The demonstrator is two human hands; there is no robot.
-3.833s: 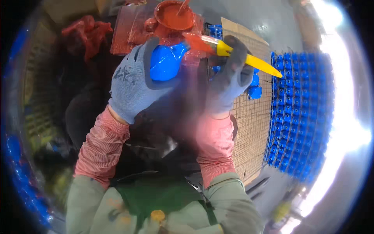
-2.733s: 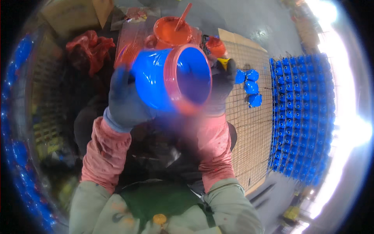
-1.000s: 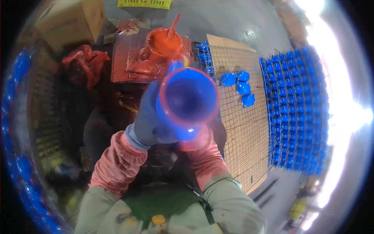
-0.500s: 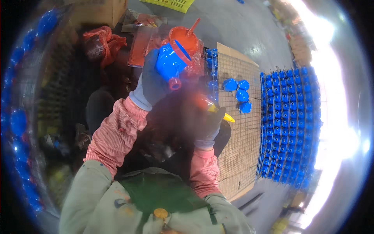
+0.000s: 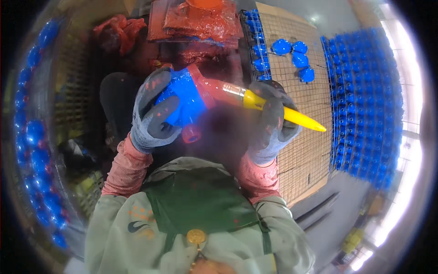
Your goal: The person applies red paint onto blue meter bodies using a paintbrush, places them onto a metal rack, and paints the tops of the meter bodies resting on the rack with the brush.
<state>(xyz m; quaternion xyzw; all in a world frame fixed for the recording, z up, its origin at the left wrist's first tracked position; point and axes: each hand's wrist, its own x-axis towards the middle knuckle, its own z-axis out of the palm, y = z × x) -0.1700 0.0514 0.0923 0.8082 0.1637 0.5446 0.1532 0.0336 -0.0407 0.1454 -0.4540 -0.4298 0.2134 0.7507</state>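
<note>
In the head view my left hand (image 5: pixel 154 112), in a grey-coated glove, wraps round a glossy blue pipe fitting (image 5: pixel 188 102). The fitting has a wide red rim facing right and a small red-ended stub at its lower side. Gripped in my right hand (image 5: pixel 276 116), also gloved, is a paintbrush (image 5: pixel 305 120) with a yellow handle, a silver ferrule and red-wet bristles. Those bristles lie against the red rim of the fitting. Red paint specks mark both gloves.
Beyond my hands stands a stack smeared with red paint (image 5: pixel 205 25), the red paint bucket (image 5: pixel 204 3) on it. At right lies a wire rack (image 5: pixel 299 123) over cardboard, bearing several blue pieces (image 5: pixel 300 59). Blue parts fill rows at far right (image 5: pixel 365 100) and far left (image 5: pixel 39 160).
The fitting has come from beside the paint bucket down toward my body and turned. My right hand has raised the brush to its red rim. The view has tilted, so the bucket sits higher.
</note>
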